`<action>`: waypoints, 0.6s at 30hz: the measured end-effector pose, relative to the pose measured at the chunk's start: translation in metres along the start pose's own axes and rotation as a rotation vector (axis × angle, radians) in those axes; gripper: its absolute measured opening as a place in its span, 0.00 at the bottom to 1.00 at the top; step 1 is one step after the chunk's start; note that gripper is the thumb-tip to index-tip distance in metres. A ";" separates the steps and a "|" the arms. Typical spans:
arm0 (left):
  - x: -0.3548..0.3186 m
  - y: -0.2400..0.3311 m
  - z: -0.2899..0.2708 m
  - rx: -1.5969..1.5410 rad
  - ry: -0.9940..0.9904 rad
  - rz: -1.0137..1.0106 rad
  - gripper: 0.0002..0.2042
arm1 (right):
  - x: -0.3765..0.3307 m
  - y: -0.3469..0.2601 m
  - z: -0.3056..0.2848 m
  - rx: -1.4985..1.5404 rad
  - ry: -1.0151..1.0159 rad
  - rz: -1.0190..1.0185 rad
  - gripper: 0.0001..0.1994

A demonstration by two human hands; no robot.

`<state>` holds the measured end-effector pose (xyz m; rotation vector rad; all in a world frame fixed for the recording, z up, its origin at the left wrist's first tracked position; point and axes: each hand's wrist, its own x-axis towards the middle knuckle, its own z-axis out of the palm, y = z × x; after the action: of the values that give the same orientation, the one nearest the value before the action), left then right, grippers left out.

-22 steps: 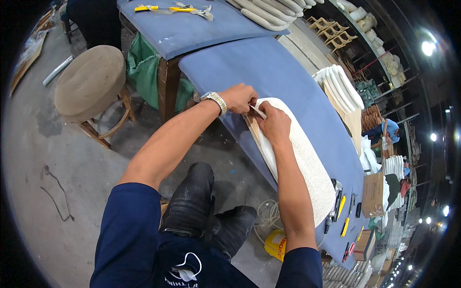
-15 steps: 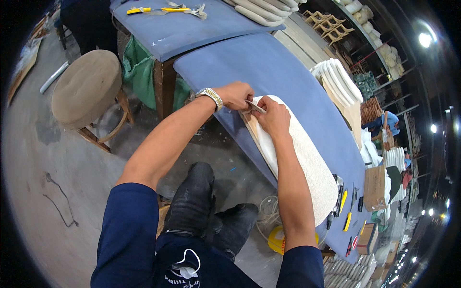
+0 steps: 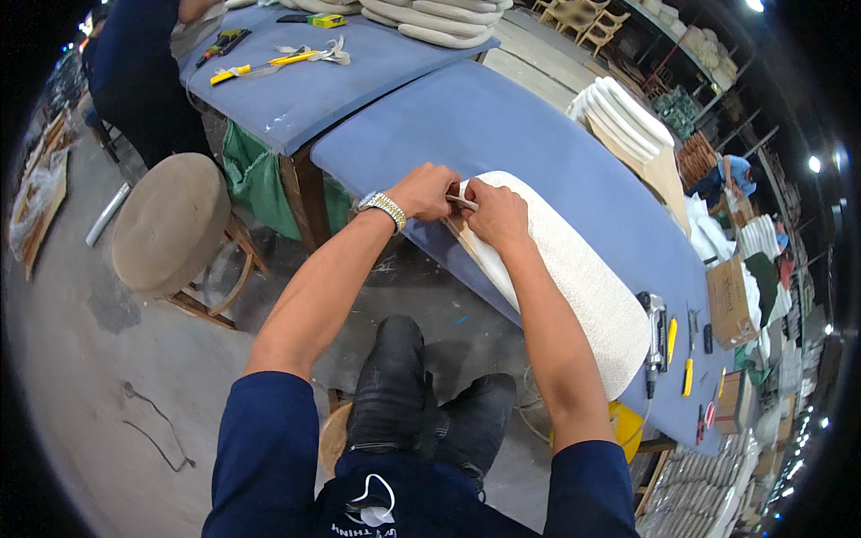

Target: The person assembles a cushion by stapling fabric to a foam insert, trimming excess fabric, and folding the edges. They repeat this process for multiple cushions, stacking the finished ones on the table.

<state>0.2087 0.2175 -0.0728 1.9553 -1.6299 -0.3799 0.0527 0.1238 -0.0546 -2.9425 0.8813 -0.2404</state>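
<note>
The left hand (image 3: pixel 426 192) is curling its fingers together and pinching one end of a pale strip (image 3: pixel 463 203); a metal watch (image 3: pixel 384 209) is circling that wrist. The right hand (image 3: pixel 499 213) is facing it, just beside, with thumb and fingers pressing together on the strip's other end. Whether the strip is belonging to the cover or is a loose piece, I cannot tell. Both hands are working at the far-left end of a long white cushion (image 3: pixel 583 296), which is lying on the blue table (image 3: pixel 430 125) along its near edge, under the right forearm.

Under the tables, a green sack (image 3: pixel 256 184) is sagging beside a wooden leg; its contents are not showing. A yellow container (image 3: pixel 626 429) is sitting below the near edge, partly hidden by the right arm, so what it is holding cannot be told. To the right, a cardboard box (image 3: pixel 731 303) is standing by the table with dark green cloth (image 3: pixel 762 285) just behind it; its inside is hidden. A smaller box (image 3: pixel 734 402) is resting lower down, its contents unclear. Near the cushion's right end, a staple gun (image 3: pixel 655 341) and a yellow cutter (image 3: pixel 688 377) are lying on the table.
</note>
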 end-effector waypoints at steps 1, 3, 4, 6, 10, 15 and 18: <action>-0.002 -0.003 -0.001 -0.018 0.011 -0.011 0.12 | -0.001 -0.004 0.002 -0.009 0.005 -0.021 0.13; -0.004 0.001 -0.001 -0.030 0.019 -0.027 0.12 | -0.007 0.003 0.004 0.010 0.024 -0.051 0.13; -0.004 0.002 -0.001 -0.034 0.022 -0.032 0.12 | -0.009 0.005 0.006 0.019 0.036 -0.063 0.13; 0.005 -0.008 0.007 -0.036 0.056 0.019 0.11 | -0.008 0.002 0.004 0.022 0.072 -0.053 0.13; 0.016 0.024 0.008 0.065 -0.214 -0.117 0.21 | -0.014 0.030 0.006 0.114 0.058 -0.068 0.22; -0.002 -0.028 0.019 0.147 0.157 0.270 0.12 | -0.064 0.049 -0.056 0.311 -0.018 -0.137 0.25; -0.025 -0.010 0.004 0.252 0.149 0.261 0.15 | -0.163 0.154 -0.100 0.500 0.403 0.058 0.15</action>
<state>0.2092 0.2421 -0.0849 1.8600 -1.8756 0.0741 -0.1819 0.0833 0.0070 -2.4329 0.7935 -0.9245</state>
